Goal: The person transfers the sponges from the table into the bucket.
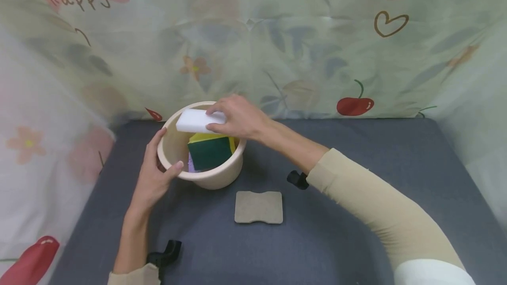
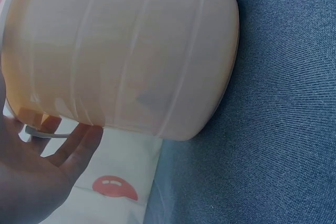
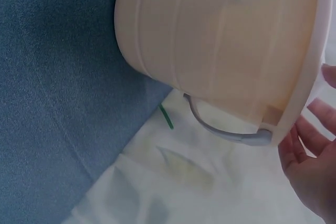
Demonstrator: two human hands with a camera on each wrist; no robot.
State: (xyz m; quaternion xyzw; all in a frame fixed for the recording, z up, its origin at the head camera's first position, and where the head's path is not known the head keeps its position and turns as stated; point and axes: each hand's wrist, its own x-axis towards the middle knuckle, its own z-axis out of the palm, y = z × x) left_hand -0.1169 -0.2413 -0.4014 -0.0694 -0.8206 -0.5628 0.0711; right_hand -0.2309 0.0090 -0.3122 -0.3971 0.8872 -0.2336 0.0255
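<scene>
A cream plastic bucket [image 1: 219, 180] stands on the dark table, left of centre. My left hand [image 1: 152, 177] grips its left side, thumb over the rim and fingers against the outside wall. Over the bucket's mouth, my right hand [image 1: 242, 118] pinches a white sponge block [image 1: 191, 121] between thumb and fingers. Inside lie a green-and-yellow scouring sponge [image 1: 211, 153] and, partly hidden beneath it, something purple [image 1: 192, 164]. A grey bucket handle [image 3: 226, 132] hangs along the outside in the right wrist view; there the white block is out of sight.
A flat beige sponge-like piece [image 1: 259, 207] with notched long edges lies on the table [image 1: 325, 241] in front of the bucket. Black wrist mounts [image 1: 298, 180] show by both forearms. A printed curtain [image 1: 253, 56] rises close behind the bucket, with more along the sides.
</scene>
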